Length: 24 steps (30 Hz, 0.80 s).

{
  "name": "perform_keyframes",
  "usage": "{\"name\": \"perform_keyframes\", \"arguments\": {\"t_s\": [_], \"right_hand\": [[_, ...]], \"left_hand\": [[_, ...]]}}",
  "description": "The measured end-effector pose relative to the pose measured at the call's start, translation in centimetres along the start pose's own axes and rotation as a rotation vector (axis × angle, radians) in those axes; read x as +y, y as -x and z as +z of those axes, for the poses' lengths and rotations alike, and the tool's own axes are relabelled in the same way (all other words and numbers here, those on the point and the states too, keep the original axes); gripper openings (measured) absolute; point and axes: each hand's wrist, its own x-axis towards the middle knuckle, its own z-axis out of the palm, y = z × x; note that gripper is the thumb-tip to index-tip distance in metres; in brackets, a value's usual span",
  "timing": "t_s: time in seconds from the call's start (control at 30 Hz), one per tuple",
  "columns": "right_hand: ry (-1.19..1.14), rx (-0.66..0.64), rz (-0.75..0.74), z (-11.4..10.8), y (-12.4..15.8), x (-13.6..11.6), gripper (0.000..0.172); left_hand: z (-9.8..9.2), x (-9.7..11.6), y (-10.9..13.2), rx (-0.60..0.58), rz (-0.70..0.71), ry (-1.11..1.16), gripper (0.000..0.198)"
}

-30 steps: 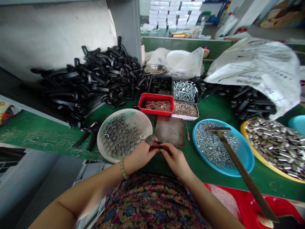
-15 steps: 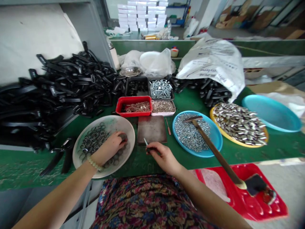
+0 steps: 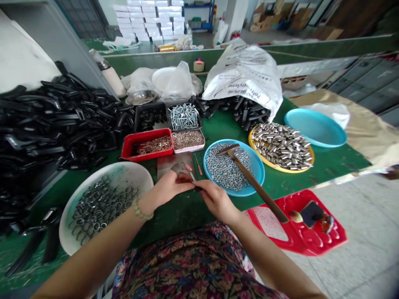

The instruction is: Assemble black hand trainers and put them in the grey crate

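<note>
My right hand pinches a slim silvery bolt with a small dark piece at its lower end. The bolt points up and away from me. My left hand, wearing a beaded bracelet, meets it at the bolt with bent, closed fingers; what they hold is hidden. Dark coverings show on its fingertips. Both hands are just in front of a flat metal plate. Left of them stands a white bowl of metal rings. A thin screwdriver lies right of the plate.
A blue tray of nuts carries a hammer whose handle overhangs the table edge. Beyond are a yellow tray of metal sleeves, a red box of pins and a black box of bolts. Black handles are heaped at left.
My left hand has left the ring bowl and moved right to meet my right hand at the bolt. The view has turned to the right.
</note>
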Motion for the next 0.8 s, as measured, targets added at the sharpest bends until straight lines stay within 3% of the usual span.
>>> {"name": "perform_keyframes", "arguments": {"t_s": [0.1,0.2,0.27,0.33,0.43,0.57,0.63,0.7,0.8], "right_hand": [[-0.026,0.251,0.184,-2.7,2.1,1.5,0.032],[-0.168,0.477,0.336,-4.8,3.6,2.4,0.024],[-0.235,0.546,0.376,-5.7,4.1,2.6,0.02],[-0.272,0.566,0.391,-6.1,4.4,2.5,0.018],[-0.335,0.525,0.399,-5.7,4.3,2.2,0.016],[-0.384,0.323,0.409,-4.2,3.3,1.3,0.017],[-0.368,0.202,0.395,-3.6,2.4,0.6,0.018],[-0.317,0.097,0.37,-3.5,1.3,-0.2,0.019],[-0.194,-0.103,0.318,-3.7,-0.4,-1.4,0.022]], "left_hand": [[2.6,-0.4,-4.7,-0.07,0.185,-0.307,0.025],[5.4,-1.0,-8.6,-0.209,0.359,-0.885,0.011],[6.6,-1.4,-10.0,-0.328,0.427,-1.141,0.015],[6.9,-1.6,-10.4,-0.358,0.448,-1.159,0.017],[6.2,-1.4,-9.6,-0.232,0.343,-0.765,0.013],[4.3,-0.5,-7.0,-0.053,-0.032,0.233,0.018],[3.3,-0.3,-5.6,-0.013,-0.199,0.571,0.024],[2.2,-0.4,-4.4,0.003,-0.279,0.678,0.029],[0.3,-0.6,-3.1,-0.031,-0.296,0.565,0.029]]}}
